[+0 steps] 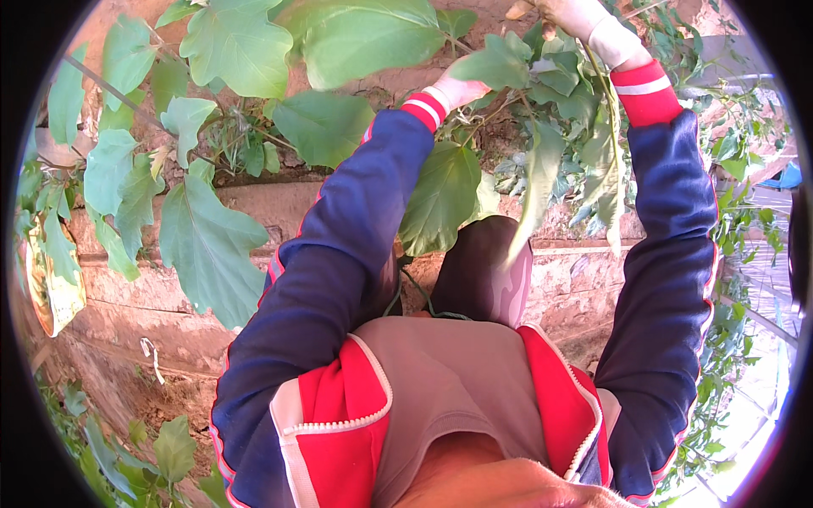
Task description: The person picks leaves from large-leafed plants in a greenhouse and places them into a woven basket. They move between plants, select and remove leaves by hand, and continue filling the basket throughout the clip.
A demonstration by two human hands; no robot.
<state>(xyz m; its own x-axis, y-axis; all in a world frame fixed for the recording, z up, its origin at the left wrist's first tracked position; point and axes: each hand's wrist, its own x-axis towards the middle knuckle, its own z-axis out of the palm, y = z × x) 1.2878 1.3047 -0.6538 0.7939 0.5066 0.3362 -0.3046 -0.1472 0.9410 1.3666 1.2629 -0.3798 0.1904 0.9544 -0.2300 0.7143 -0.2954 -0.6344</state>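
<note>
My left hand [463, 91], in a pale glove, reaches in among the stems of a broad-leaved plant [505, 63]. A leaf covers its fingers, so their grip is hidden. Higher up and to the right, my right hand [571, 18] is at the top edge of the view, also in a pale glove. Its fingers point left above the foliage, and part of the hand is cut off. A long stem with drooping, curled leaves [610, 159] hangs just below the right wrist; whether that hand holds it is unclear. Large lobed leaves [209, 247] spread on the left.
Bare reddish-brown soil [140, 311] lies in ridges around my knees. A yellowish object [57, 286] stands at the far left, near a white strip [152, 360]. Green cord [424, 297] runs between my legs. Climbing plants [718, 381] line the bright right side.
</note>
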